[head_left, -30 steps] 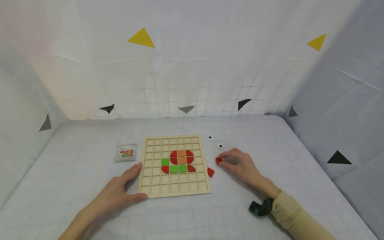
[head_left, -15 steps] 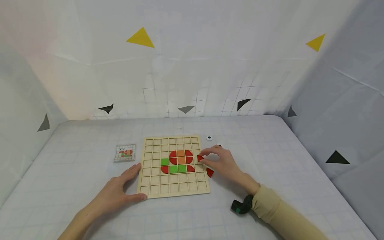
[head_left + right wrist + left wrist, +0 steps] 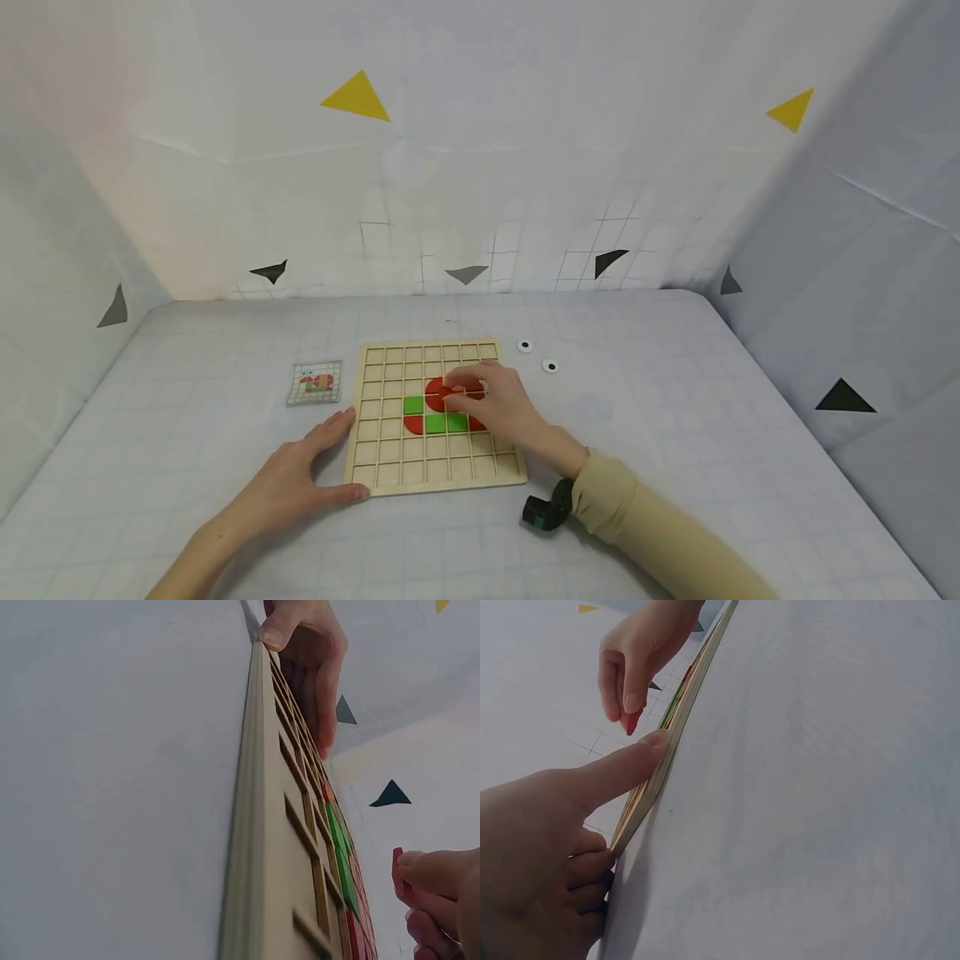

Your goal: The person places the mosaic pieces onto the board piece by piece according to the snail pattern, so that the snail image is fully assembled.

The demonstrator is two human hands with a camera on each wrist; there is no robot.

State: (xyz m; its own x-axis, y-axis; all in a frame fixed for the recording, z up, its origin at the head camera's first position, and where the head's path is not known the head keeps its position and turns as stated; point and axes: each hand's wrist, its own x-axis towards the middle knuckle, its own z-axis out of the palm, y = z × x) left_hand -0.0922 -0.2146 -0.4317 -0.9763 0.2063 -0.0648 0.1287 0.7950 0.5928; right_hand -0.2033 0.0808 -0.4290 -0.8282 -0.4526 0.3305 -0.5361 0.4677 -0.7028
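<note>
My right hand (image 3: 501, 406) pinches a small red tile (image 3: 397, 871) between thumb and fingertips, over the middle of a wooden grid board (image 3: 388, 473). In the left wrist view that red tile (image 3: 633, 723) hangs above the board's surface. Green squares (image 3: 413, 405) and red quarter-circle tiles (image 3: 413, 425) lie in the grid; the hand covers part of this pattern, including the orange tiles. My left hand (image 3: 288, 482) rests at the board's left side, thumb on the near-left corner, extended fingers along the edge.
A small picture card (image 3: 315, 382) with a coloured grid pattern lies left of the board. Two round eye tiles (image 3: 525, 346) lie beyond its right edge. A black device (image 3: 550, 506) is worn at the right wrist. White cloth walls stand behind and at the sides.
My right hand has carried the red tile leftward from the table to above the board's middle. A second red tile right of the board is now hidden by the hand. The left hand stays put.
</note>
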